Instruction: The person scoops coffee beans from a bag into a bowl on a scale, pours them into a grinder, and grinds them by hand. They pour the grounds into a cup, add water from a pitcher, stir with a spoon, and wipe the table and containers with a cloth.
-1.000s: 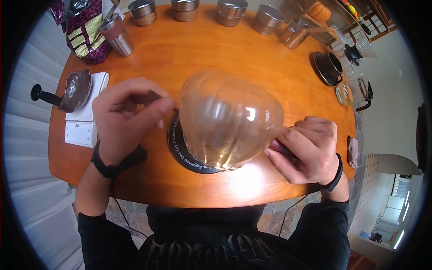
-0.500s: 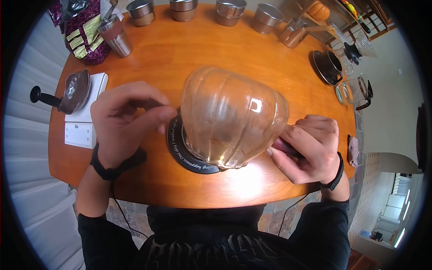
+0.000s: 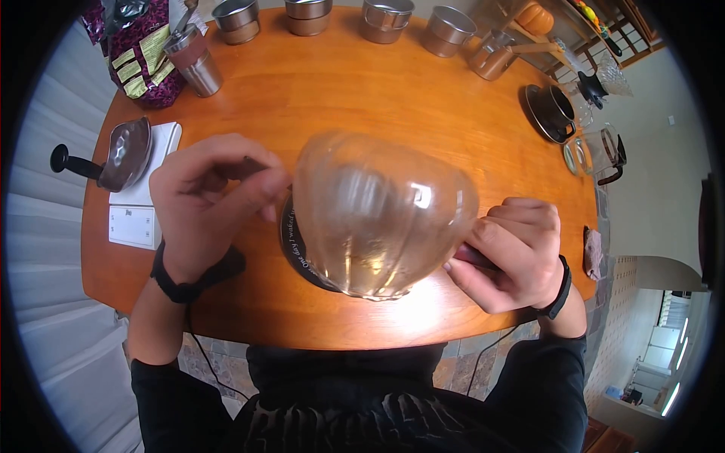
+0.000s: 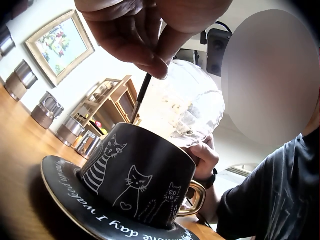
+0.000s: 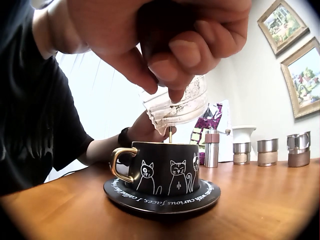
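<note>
My right hand (image 3: 521, 253) grips the dark handle of a ribbed clear glass jug (image 3: 385, 215), holding it tilted above a cup. In the right wrist view the jug's lip hangs close over the cup, and brownish residue marks its glass. The black cup (image 4: 140, 175), with white cat drawings and a gold handle, stands upright on a black lettered saucer (image 4: 60, 182). Between thumb and fingers my left hand (image 3: 215, 196) pinches a thin dark-and-gold spoon (image 4: 142, 95), whose lower end is hidden inside the cup. In the head view, the jug covers most of the cup.
At the left lie a white scale (image 3: 136, 226) and a glossy brown dish (image 3: 130, 155). A hand grinder (image 3: 200, 68) and purple bag (image 3: 155, 57) stand behind. Several metal cups (image 3: 387, 21) line the far edge. Another black cup (image 3: 553, 109) and glass vessels sit right.
The jug rises slightly and tips between the earlier frames, then comes down toward me and a little left, blurred now. Both hands shift slightly left and keep their grips.
</note>
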`<state>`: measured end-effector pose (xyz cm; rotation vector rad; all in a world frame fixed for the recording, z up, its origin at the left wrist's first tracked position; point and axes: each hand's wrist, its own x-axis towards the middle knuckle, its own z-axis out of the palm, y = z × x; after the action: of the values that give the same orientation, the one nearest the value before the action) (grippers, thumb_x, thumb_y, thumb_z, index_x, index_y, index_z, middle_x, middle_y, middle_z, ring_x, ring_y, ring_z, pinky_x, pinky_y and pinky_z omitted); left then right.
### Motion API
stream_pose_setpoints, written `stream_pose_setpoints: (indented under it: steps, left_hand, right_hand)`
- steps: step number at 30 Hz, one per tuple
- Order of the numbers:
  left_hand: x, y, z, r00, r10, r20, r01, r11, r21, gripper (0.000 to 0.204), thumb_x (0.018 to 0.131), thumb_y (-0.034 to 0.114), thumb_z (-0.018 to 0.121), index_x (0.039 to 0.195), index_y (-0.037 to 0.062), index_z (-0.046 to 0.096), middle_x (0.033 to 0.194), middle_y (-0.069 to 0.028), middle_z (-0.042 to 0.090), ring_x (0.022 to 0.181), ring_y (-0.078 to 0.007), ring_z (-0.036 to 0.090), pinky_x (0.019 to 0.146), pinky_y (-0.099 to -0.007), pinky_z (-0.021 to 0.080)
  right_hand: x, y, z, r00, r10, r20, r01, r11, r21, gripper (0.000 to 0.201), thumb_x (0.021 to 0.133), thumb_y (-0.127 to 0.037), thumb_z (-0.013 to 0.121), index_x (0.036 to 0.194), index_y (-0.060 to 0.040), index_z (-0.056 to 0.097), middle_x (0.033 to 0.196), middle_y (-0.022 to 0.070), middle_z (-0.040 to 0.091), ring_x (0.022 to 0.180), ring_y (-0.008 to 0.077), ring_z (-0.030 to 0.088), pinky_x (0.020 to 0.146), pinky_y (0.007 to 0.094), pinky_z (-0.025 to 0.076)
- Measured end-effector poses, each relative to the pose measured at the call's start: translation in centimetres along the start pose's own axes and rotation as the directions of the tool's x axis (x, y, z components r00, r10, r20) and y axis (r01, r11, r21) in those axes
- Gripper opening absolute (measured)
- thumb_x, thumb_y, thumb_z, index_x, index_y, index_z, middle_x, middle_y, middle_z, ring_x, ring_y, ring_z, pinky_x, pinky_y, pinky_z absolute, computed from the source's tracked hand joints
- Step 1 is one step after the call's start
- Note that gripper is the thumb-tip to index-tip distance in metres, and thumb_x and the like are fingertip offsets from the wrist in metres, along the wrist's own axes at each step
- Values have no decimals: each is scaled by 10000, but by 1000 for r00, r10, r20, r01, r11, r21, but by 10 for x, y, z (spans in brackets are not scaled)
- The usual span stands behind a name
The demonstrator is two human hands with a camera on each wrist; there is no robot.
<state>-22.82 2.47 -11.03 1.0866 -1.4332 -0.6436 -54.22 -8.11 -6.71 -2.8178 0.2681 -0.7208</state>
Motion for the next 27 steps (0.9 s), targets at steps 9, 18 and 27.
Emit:
stream_pose_setpoints:
  steps: [9,18,27]
  left_hand:
    - [0,1,0,999,-37,-15,37,999,-12,135,920,-106,721,1048,-69,698,882,-112,731,682,-122,684,623,-230,538]
    - [-1,-2,3,995,-89,-35,86,993,-78,146,914,-116,725,1049,-67,698,881,-110,725,680,-116,677,619,-225,536]
    - [-1,-3,2,995,-97,-20,95,990,-105,141,916,-117,722,1046,-68,696,897,-112,725,687,-116,680,619,-224,540]
  right_hand:
    - [6,-4,-7,999,-37,28,41,986,-160,192,794,-120,825,902,2,723,571,40,606,443,177,593,448,290,440]
    - [3,-3,-1,999,36,-22,-37,998,-58,193,803,-123,829,913,-3,725,554,47,596,437,191,597,437,307,444]
    - [0,-3,3,998,64,-11,-64,998,-14,184,816,-115,817,924,4,728,542,52,588,436,194,601,428,312,443]
